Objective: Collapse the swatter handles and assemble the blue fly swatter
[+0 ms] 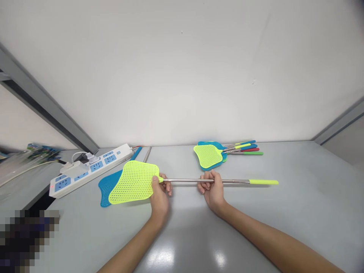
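Note:
A yellow-green fly swatter (133,184) with a perforated head and a metal telescopic rod spans the space in front of me, level and above the table. My left hand (160,195) grips it where the head meets the rod, thumb on the head's edge. Around the middle of the rod, the fingers of my right hand (213,189) are closed. The yellow-green handle end points right, beyond my right hand. A blue fly swatter (105,187) lies on the table, partly hidden behind the yellow-green head.
Several fly swatters (209,156) lie piled by the wall, their coloured handles pointing right. A white power strip (93,170) with plugs in it lies at the left. Near it is a thin metal rod (147,154). Plastic-wrapped items (42,153) sit beyond the left frame bar.

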{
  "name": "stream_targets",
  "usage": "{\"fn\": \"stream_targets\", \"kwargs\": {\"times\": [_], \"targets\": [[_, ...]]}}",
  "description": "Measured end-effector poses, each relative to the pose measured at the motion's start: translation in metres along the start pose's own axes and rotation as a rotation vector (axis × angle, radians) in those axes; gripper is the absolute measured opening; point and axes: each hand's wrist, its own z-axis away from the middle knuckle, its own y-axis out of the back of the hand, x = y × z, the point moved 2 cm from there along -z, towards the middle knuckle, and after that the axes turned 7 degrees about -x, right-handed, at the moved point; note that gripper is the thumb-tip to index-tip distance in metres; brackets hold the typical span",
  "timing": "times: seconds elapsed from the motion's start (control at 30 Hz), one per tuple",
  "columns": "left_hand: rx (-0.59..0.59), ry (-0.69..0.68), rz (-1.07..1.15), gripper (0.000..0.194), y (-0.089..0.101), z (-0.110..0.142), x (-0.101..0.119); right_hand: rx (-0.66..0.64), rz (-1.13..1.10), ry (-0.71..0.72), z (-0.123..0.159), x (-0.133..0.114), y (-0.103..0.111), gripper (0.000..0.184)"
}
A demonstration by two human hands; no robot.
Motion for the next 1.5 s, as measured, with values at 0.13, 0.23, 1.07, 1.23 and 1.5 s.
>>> {"fn": "stream_targets", "kwargs": {"times": [0.13,0.23,1.07,1.23,1.5], "targets": [[-0.022,0.000,0.032,0.027,-0.001,0.002,0.001,-0.044,0.003,-0.019,0.003,0.001,0.000,0.041],[-0.032,0.036,0.036,0.029,-0.002,0.003,0.000,-0.070,0.029,-0.038,0.005,0.000,-0.001,0.042],[-0.075,0.058,0.023,0.032,-0.011,0.016,0.007,-0.078,0.063,-0.096,0.007,-0.003,-0.003,0.039],[-0.066,0.090,0.038,0.030,-0.012,0.018,0.008,-0.085,0.061,-0.111,0.007,-0.003,-0.004,0.038],[-0.060,0.122,0.075,0.030,-0.012,0.019,0.005,-0.070,0.088,-0.138,0.008,-0.003,-0.004,0.038]]}}
